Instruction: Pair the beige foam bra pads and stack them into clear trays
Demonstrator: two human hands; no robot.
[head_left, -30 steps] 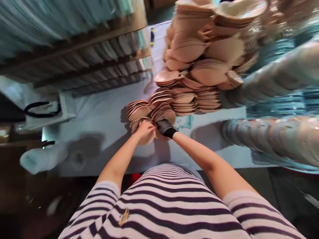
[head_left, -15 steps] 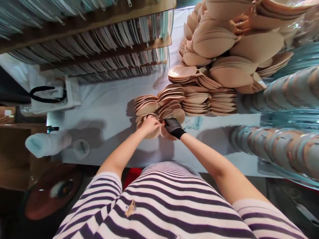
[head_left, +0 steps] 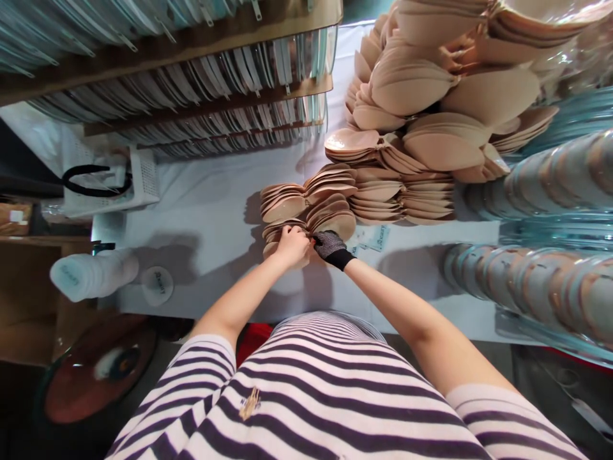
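step: my bare left hand and black-gloved right hand together, pinching the nearest stack of beige foam cups | spot: bench near edge | next, I reckon: peel one cup free cleanly

Garment workshop: stacked beige foam cups, racked stock, white worktable.

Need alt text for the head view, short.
Seen from above, the person's bare left hand and black-gloved right hand meet on a small stack of beige foam cups on a white table. A large heap of such cups rises behind; racks of clear packets stand at left.
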